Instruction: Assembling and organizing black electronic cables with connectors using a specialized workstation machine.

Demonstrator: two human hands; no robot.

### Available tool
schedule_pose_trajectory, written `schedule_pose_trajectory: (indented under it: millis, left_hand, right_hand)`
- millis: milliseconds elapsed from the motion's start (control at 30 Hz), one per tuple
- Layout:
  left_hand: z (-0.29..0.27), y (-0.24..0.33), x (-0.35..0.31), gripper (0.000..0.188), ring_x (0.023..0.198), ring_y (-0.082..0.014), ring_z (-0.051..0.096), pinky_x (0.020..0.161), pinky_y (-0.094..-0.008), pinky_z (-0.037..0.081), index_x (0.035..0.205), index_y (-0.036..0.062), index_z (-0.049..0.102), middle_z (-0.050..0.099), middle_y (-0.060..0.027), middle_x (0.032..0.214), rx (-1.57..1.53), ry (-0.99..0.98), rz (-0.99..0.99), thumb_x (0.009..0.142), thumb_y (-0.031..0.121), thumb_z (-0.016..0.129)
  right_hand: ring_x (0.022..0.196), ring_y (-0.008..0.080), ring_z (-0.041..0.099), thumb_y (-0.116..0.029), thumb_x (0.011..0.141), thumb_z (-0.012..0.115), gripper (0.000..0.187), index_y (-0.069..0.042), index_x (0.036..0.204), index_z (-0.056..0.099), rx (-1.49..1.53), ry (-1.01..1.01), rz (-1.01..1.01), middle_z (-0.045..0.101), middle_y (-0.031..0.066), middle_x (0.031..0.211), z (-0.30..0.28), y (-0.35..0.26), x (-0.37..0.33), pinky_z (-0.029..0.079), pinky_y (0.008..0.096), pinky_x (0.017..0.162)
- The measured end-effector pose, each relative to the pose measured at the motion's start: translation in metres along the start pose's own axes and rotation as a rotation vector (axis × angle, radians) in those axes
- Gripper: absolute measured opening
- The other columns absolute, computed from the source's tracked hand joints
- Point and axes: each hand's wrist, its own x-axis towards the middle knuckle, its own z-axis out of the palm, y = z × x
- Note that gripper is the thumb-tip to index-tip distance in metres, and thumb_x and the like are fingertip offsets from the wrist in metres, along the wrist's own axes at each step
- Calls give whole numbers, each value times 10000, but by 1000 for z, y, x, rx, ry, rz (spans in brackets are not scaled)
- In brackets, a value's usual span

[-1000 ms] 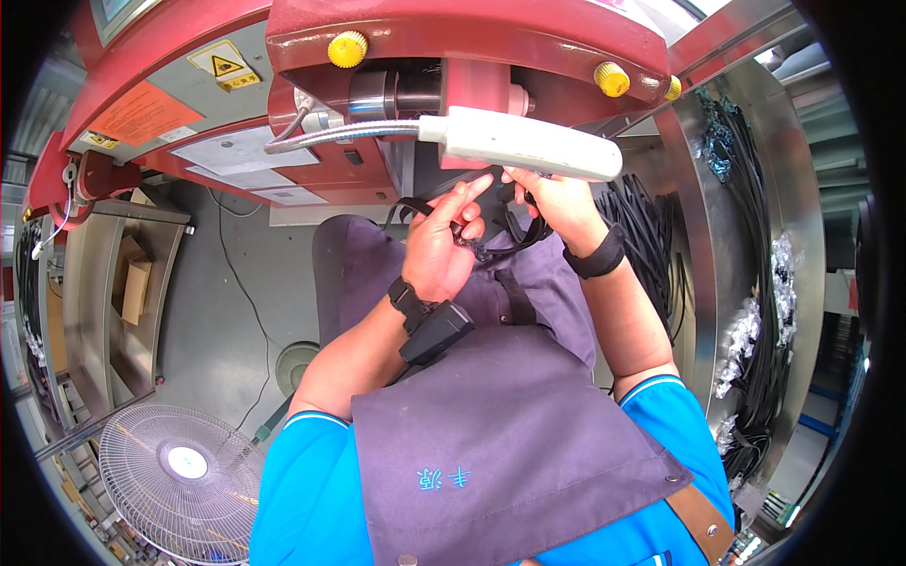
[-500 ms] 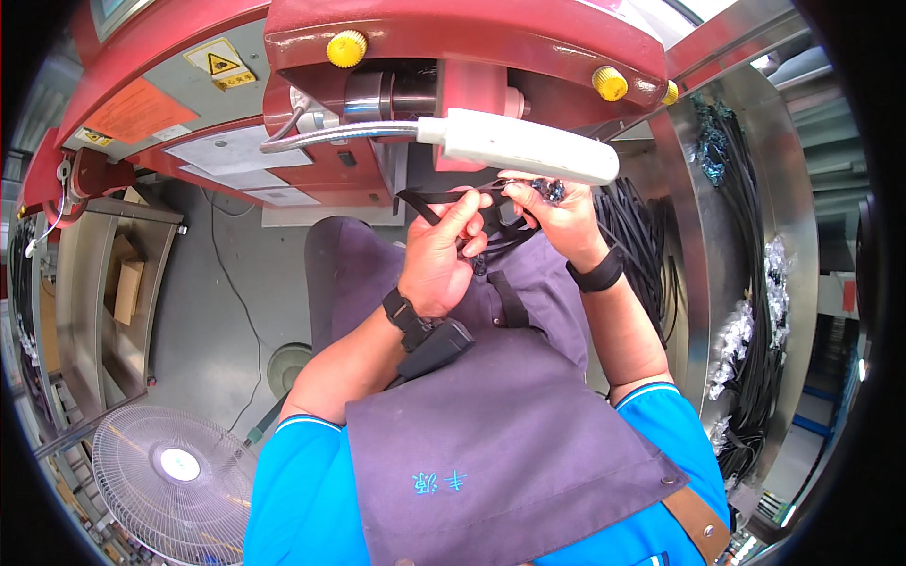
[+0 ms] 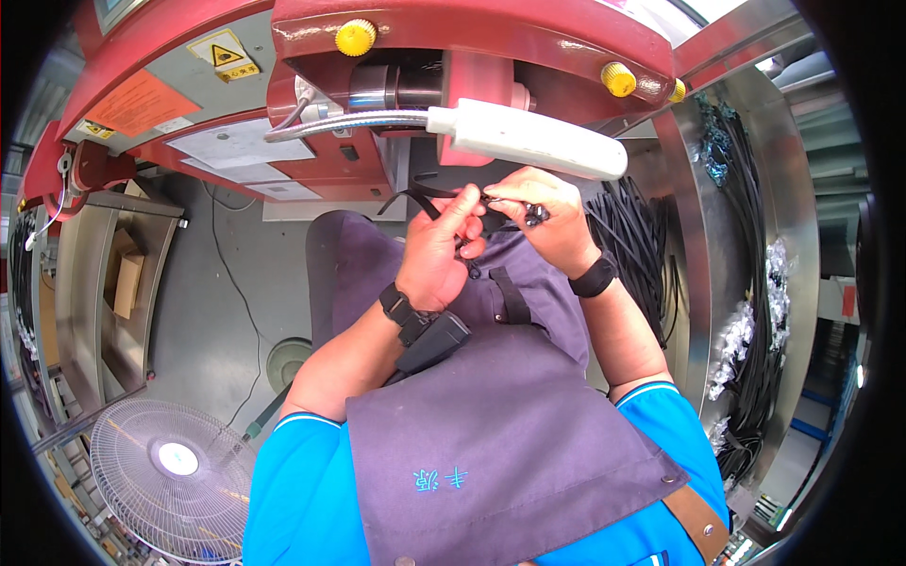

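My left hand [image 3: 437, 253] is closed around a narrow black strap [image 3: 425, 200], pinching it between thumb and fingers. One end of the strap sticks out to the left of that hand. Beside it, my right hand [image 3: 555, 219] is closed too, its thumb and fingertips pinched on the strap close to my left thumb. A cluster of small shiny black pieces [image 3: 536, 215] shows against the right palm; their kind is too small to make out. Both hands are over my lap, just below a white tube-shaped lamp [image 3: 538, 140] on a flexible metal arm.
A red machine [image 3: 472, 33] with yellow knobs and a roller [image 3: 477, 90] stands in front of me. Many black straps [image 3: 637, 245] hang at the right, next to a metal trough [image 3: 755, 283] holding more straps and clear wrapping. A floor fan [image 3: 175, 462] is at lower left.
My right hand has moved left and turned, bringing its fingertips against my left thumb. My left hand has barely moved and still grips the strap.
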Motion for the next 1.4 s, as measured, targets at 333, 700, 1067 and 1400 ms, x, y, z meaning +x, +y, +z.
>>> schedule_pose_trajectory:
  millis: [333,700,1067,1400]
  left_hand:
    - [-24,4,12,152,648,-68,458,500,-206,330,981,22,571,552,-24,796,-78,41,-37,915,159,583]
    - [-40,-9,18,213,661,-71,470,521,-218,349,1074,11,579,565,-30,834,-90,75,-105,899,133,582]
    - [-41,-5,19,231,649,-56,402,513,-198,319,1154,47,508,423,22,741,-58,-89,-30,933,105,543]
    - [-26,-5,12,182,670,-55,422,498,-201,325,1098,67,552,544,-2,849,-22,-107,44,920,106,569]
  right_hand:
    - [750,277,632,-53,767,696,218,-33,982,666,-85,-122,11,645,120,858,-5,-7,-1,507,333,655]
    - [841,355,606,-145,802,659,240,1,987,612,-252,-283,356,608,173,871,2,-4,-7,488,395,731]
    - [852,337,598,-21,768,648,209,-8,971,596,-353,-87,198,575,145,909,6,-23,-8,488,396,724]
    - [775,122,572,-68,827,666,155,8,938,590,185,1,467,606,60,833,-5,-11,-7,460,266,689]
